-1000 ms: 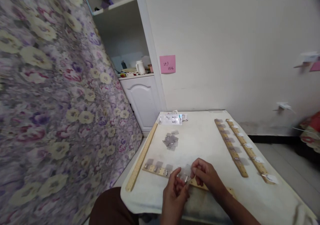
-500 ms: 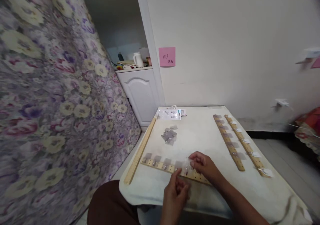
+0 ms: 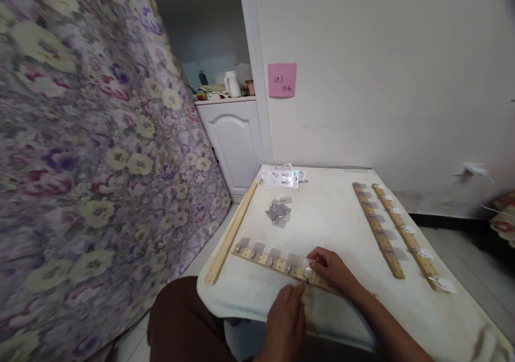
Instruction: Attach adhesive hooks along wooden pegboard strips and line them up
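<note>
A wooden strip with drilled holes [image 3: 263,258] lies slantwise near the front of the table. Along it sit several small metal pieces with clear square tabs [image 3: 289,267]. My right hand [image 3: 330,268] pinches another clear-tabbed metal piece [image 3: 307,268] over the strip. Just below that piece, my left hand [image 3: 285,316] has its fingers curled together, tips at the strip's near edge; whatever they grip is hidden. A pile of loose clear-tabbed pieces [image 3: 278,212] lies behind the strip.
One bare wooden strip [image 3: 230,236] runs along the table's left edge. Two more strips, one with grey tabs [image 3: 378,228] and one with white tabs [image 3: 408,236], lie at the right. Clear packaging [image 3: 279,178] is at the back. My knee [image 3: 183,316] is beside the table's front-left corner.
My left hand's fingertips have shifted from beside the piece to the strip's near edge below it. My right hand stays at the tabbed piece. The camera view has shifted slightly.
</note>
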Demonstrator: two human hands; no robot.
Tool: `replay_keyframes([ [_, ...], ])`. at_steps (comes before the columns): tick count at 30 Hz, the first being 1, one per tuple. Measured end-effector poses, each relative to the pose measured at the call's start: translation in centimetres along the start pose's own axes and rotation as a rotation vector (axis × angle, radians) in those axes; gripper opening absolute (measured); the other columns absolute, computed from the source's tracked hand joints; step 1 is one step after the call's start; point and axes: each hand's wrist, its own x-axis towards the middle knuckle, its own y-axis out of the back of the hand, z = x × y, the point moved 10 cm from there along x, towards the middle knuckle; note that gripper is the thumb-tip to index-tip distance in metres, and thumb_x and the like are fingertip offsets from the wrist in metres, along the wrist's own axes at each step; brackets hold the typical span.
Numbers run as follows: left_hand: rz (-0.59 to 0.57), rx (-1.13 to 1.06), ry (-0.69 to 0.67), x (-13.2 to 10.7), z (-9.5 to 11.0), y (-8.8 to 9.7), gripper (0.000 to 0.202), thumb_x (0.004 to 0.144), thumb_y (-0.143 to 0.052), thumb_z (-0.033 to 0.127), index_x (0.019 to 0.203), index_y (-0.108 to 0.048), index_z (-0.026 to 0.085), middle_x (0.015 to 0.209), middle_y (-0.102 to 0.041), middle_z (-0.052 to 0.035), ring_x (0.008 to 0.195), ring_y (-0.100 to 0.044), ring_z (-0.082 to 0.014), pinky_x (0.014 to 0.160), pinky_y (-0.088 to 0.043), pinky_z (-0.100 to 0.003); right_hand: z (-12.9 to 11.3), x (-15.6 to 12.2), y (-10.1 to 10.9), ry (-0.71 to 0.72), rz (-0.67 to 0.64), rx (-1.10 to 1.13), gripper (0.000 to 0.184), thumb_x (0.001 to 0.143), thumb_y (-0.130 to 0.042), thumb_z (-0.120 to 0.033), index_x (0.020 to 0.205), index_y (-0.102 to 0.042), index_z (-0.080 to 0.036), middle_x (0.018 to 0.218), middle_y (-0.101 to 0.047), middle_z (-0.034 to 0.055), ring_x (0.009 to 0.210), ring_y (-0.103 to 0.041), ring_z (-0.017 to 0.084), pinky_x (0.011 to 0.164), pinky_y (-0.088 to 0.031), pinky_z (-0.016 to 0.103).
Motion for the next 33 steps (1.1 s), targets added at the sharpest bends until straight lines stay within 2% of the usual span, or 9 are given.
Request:
replay_keyframes([
  [7,-0.051,0.095,-0.012,0.2,0.1,-0.8,0.044,0.087,-0.035,0.012,0.129,-0.047,0.015,0.106,-0.059,-0.0122,0.096,-0.053,-0.0230,0.084,-0.048,-0.039,0.8,0.0,0.6,-0.021,0.032,-0.052,0.013,0.072,-0.052,-0.021,0.080,-0.061,-0.017,0.066,-0.059,-0.0005,0.063,-0.052,0.014,0.059,-0.038,0.024],
  [12,-0.074,0.147,0.017,0.4,0.4,-0.9,0.049,0.086,-0.036,0.011,0.135,-0.040,0.018,0.110,-0.058,-0.0115,0.098,-0.052,-0.0232,0.086,-0.045,-0.039,1.0,0.2,0.6,-0.027,0.050,-0.127,0.014,0.072,-0.052,-0.021,0.080,-0.062,-0.017,0.066,-0.060,0.0000,0.063,-0.053,0.014,0.059,-0.038,0.024],
  [18,-0.120,0.213,0.059,0.6,0.1,-1.6,0.053,0.083,-0.039,0.009,0.135,-0.041,0.020,0.104,-0.058,-0.0098,0.095,-0.052,-0.0222,0.084,-0.045,-0.036,1.2,0.3,0.4,-0.020,0.039,-0.139,0.013,0.073,-0.052,-0.021,0.079,-0.063,-0.016,0.065,-0.062,0.0004,0.062,-0.055,0.014,0.058,-0.038,0.024],
  [27,-0.139,0.244,0.057,0.8,0.5,-1.7,0.052,0.084,-0.037,0.009,0.135,-0.040,0.019,0.105,-0.057,-0.0104,0.095,-0.052,-0.0233,0.083,-0.044,-0.038,1.7,0.2,0.9,-0.048,0.038,-0.108,0.012,0.072,-0.053,-0.019,0.078,-0.064,-0.017,0.065,-0.063,0.0004,0.061,-0.056,0.014,0.058,-0.039,0.023],
  [33,-0.085,0.241,0.020,0.6,0.6,-1.5,0.052,0.084,-0.037,0.009,0.135,-0.040,0.019,0.104,-0.057,-0.0098,0.095,-0.051,-0.0229,0.083,-0.044,-0.038,2.0,0.3,1.0,-0.051,0.041,-0.112,0.012,0.070,-0.054,-0.018,0.077,-0.064,-0.017,0.065,-0.064,0.0005,0.062,-0.056,0.014,0.057,-0.040,0.022],
])
